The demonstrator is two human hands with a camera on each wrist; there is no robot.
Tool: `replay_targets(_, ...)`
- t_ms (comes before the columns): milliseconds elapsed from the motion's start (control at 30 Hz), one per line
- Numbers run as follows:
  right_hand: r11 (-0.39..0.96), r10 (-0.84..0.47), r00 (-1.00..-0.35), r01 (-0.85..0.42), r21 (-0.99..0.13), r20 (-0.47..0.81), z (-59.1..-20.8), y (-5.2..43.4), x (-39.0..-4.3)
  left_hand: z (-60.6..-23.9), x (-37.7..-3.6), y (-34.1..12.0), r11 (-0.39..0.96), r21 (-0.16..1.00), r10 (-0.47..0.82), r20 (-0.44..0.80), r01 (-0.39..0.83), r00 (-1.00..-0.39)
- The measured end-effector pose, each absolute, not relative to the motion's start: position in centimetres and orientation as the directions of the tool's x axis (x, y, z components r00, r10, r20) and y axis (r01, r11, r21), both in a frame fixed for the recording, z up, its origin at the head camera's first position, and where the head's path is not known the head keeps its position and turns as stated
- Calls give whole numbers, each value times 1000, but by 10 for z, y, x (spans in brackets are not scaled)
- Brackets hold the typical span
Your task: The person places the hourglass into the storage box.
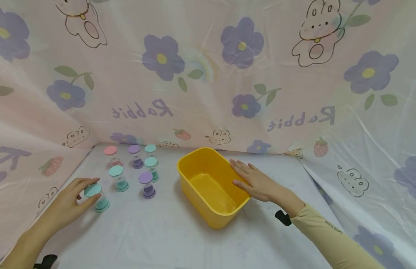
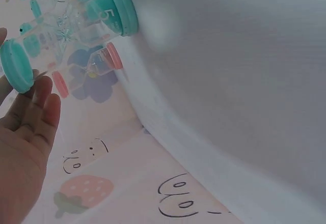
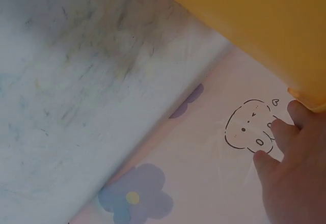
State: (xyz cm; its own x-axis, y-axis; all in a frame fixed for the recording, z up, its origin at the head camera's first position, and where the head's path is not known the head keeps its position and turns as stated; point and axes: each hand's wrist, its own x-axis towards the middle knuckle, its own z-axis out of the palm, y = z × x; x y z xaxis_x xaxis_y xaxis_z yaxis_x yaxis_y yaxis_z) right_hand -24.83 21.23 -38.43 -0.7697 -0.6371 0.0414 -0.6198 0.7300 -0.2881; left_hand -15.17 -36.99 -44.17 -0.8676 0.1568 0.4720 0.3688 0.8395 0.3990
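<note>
A teal sand timer [image 1: 97, 197], at nine o'clock of the yellow tub [image 1: 211, 186], is pinched by the left hand [image 1: 65, 205]. The tub's rim is steadied by the flat, open right hand [image 1: 258, 183]. A lift towards three o'clock seems called for.

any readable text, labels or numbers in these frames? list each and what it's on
"Rabbit", mirrored, on the floral curtain: printed at left centre and at right.
"5", embossed on the end cap of a teal sand timer in the left wrist view.
Small print on the right sleeve: too small to read.
</note>
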Motion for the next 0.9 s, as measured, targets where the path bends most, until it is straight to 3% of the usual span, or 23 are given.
replay_targets(400,733,-630,-776,-604,-312,22,-388,215,-248,-451,-151,-367,816,374,160,587,441,-794)
replay_targets(900,710,-663,-748,-620,-335,-20,-383,221,-248,-453,-150,-372,802,420,138,560,424,-817)
